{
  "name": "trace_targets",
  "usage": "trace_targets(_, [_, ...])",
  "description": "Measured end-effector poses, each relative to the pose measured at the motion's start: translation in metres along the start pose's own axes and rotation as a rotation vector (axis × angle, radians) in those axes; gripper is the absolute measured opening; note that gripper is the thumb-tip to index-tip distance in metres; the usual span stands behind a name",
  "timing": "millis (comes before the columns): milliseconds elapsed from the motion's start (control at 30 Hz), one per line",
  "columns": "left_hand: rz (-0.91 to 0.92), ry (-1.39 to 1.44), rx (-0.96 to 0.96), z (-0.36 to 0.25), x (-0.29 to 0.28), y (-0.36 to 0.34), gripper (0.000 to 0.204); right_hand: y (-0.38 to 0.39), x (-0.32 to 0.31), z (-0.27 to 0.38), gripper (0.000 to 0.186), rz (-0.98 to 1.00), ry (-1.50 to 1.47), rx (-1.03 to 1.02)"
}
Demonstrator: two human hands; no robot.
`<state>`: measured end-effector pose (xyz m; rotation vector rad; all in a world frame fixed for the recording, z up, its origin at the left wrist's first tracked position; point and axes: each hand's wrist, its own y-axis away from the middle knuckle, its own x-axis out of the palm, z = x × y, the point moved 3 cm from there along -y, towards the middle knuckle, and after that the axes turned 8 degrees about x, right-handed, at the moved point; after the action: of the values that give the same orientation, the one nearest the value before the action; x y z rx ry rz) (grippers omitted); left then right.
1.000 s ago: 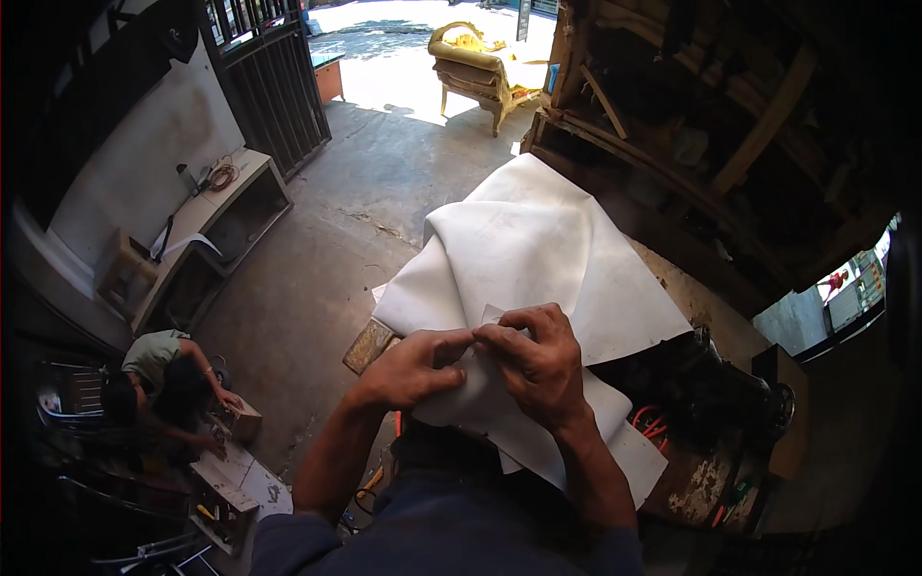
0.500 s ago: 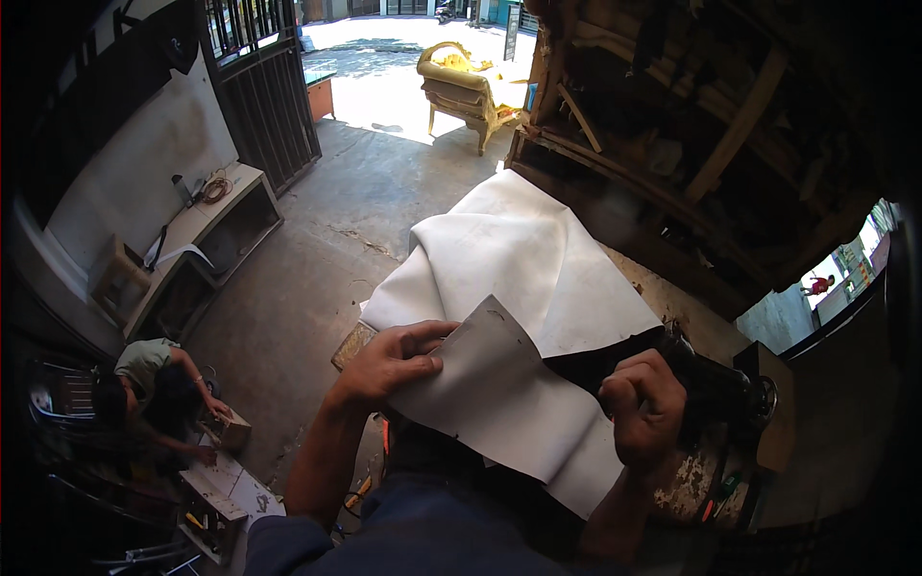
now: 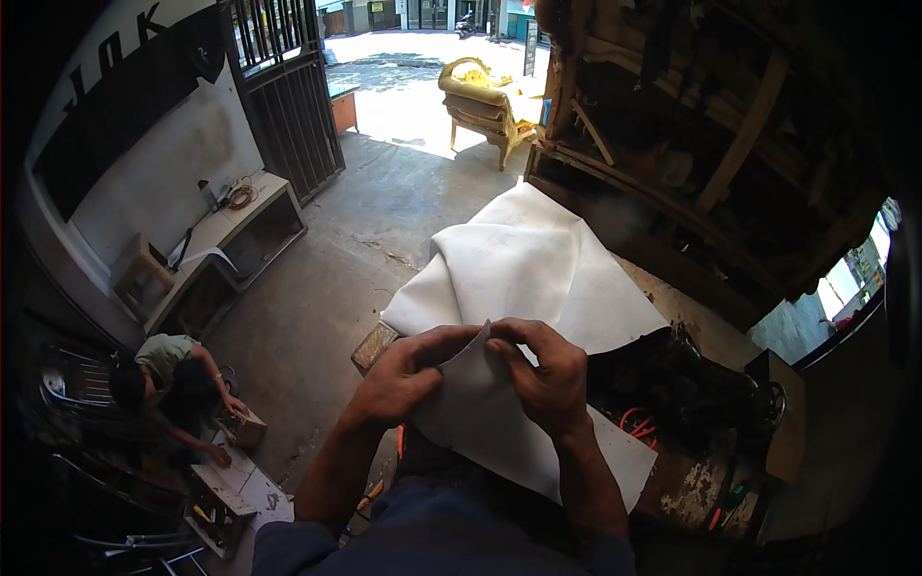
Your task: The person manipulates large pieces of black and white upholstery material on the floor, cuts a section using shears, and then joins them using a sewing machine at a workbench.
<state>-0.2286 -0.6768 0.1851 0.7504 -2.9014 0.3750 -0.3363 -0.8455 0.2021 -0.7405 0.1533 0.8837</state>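
Note:
My left hand (image 3: 399, 377) grips the left edge of a grey-white sheet of upholstery vinyl (image 3: 480, 422), thumb on top. My right hand (image 3: 547, 374) pinches the same sheet at its upper corner, close to the left fingertips. Between the hands the top edge rises to a small peak, while the rest of the piece drapes toward my body and out below my right forearm. A larger white sheet (image 3: 519, 264) lies folded over the work table just beyond both hands. To the right stands a black machine (image 3: 663, 374), seemingly a sewing machine, mostly in shadow.
Red cord (image 3: 636, 422) and a green-handled tool (image 3: 738, 494) lie on the worn tabletop at right. At lower left a person (image 3: 173, 370) works low over a wooden piece. A white bench (image 3: 230, 226), a gold armchair (image 3: 480, 106) and a dark wooden rack (image 3: 672, 173) stand farther off.
My right hand has moved left from beside the machine to the sheet's top corner and now pinches it. The corner has folded upward between my hands. The whole view has shifted slightly.

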Motion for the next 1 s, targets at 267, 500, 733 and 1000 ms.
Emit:
trace_targets(267, [-0.095,-0.057,-0.073,0.006,-0.008,-0.018,0.069,-0.008,-0.046,-0.013,0.007,-0.448,0.048,-0.029])
trace_targets(500, [-0.008,-0.014,-0.086,0.006,0.0,-0.045,0.07,-0.001,-0.069,0.013,0.012,-0.25,0.249,-0.123])
trace_targets(733, [0.11,-0.164,0.08,0.003,0.028,-0.061,0.071,-0.007,-0.045,0.003,0.015,-0.213,0.443,-0.232])
trace_targets(1000, [0.043,-0.171,0.037,0.004,0.014,-0.063,0.071,0.015,-0.126,-0.015,0.01,-0.868,0.157,0.22])
